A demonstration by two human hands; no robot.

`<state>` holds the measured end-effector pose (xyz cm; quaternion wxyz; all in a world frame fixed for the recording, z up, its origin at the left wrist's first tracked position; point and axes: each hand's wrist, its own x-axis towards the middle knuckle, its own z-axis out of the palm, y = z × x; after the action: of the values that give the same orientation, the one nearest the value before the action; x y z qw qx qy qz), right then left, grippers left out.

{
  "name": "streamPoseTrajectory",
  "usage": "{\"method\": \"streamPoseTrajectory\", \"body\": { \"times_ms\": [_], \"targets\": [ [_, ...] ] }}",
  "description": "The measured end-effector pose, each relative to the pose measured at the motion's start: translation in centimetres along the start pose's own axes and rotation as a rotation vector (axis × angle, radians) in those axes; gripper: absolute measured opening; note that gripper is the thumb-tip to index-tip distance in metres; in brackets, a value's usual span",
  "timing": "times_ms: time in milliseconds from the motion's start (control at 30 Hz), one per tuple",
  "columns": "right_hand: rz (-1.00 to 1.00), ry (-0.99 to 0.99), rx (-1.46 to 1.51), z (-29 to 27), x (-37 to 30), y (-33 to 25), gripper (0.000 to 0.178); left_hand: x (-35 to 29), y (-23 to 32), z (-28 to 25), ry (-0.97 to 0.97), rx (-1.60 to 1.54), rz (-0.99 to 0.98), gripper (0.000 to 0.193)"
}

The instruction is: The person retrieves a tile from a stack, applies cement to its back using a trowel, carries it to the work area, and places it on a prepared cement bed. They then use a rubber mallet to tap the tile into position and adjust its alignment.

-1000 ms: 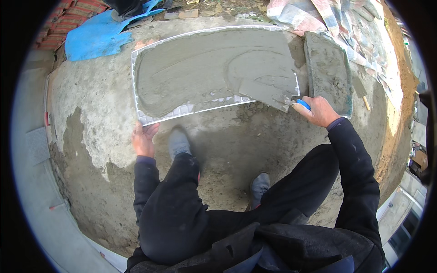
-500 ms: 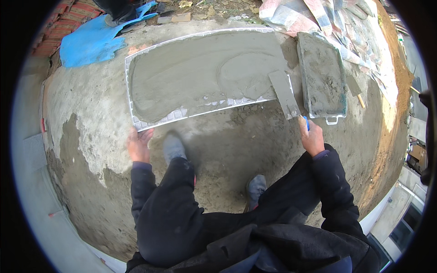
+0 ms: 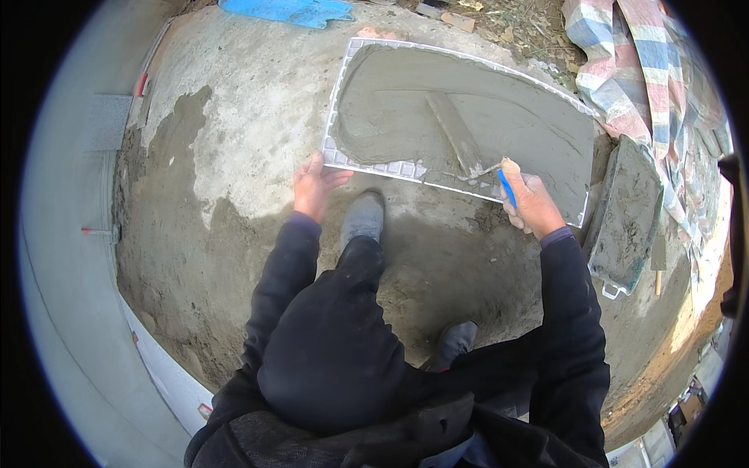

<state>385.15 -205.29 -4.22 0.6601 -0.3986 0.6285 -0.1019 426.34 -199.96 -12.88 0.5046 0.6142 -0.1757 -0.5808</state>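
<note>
A large rectangular tile (image 3: pixel 403 169) lies back side up in front of me, its white ribbed back showing at the rim. Wet grey mortar (image 3: pixel 390 82) covers most of it, with bare ribs near the left corner and along the near edge. My left hand (image 3: pixel 314 189) grips that near left corner, thumb at the top and fingers along the edge. In my right hand (image 3: pixel 534 206), closed round a blue handle, is a plastering trowel (image 3: pixel 452 132). Its long mortar-coated blade lies tilted on the mortar about mid-tile, reaching away from me.
To the right stands a mortar-smeared tray (image 3: pixel 622 222) with a white handle, and beyond it a small trowel (image 3: pixel 658 261). A striped tarp (image 3: pixel 624 70) lies crumpled at the far right, a blue sheet (image 3: pixel 289 9) at the top. My shoes (image 3: pixel 363 216) stand close to the tile's near edge.
The trowel has moved left from the tile's right end to about its middle, with my right hand now over the near edge. My left hand stays at the corner. The view has turned.
</note>
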Motion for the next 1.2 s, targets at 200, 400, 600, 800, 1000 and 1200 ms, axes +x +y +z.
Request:
{"method": "streamPoseTrajectory", "body": {
  "times_ms": [200, 400, 600, 800, 1000, 1200],
  "targets": [
    [-0.184, -0.17, -0.412, 5.6, 3.9, -3.9, 0.075, -0.2, 0.6, 0.3, -0.012, -0.001, -0.011, 0.037],
    [-0.579, -0.102, -0.97, 7.6, 3.3, -6.2, 0.065, -0.4, 0.5, 0.6, 0.036, -0.041, -0.018, 0.04],
    [-0.62, 0.016, -1.164, 1.9, 0.1, -6.4, 0.052, -0.3, 0.4, 0.6, 0.053, -0.047, -0.035, 0.038],
    [-0.517, 0.065, -1.153, -4.0, -3.1, -3.7, 0.05, -0.1, 0.0, 0.1, 0.032, -0.054, -0.037, 0.037],
    [-0.462, 0.182, -1.127, -9.3, -7.0, 2.5, 0.052, 0.5, -0.4, -0.7, 0.03, -0.029, -0.022, 0.036],
    [-0.331, 0.343, -0.963, -15.9, -12.1, 10.5, 0.052, 1.0, -0.7, -1.5, -0.006, -0.011, -0.021, 0.035]
  ]
}}
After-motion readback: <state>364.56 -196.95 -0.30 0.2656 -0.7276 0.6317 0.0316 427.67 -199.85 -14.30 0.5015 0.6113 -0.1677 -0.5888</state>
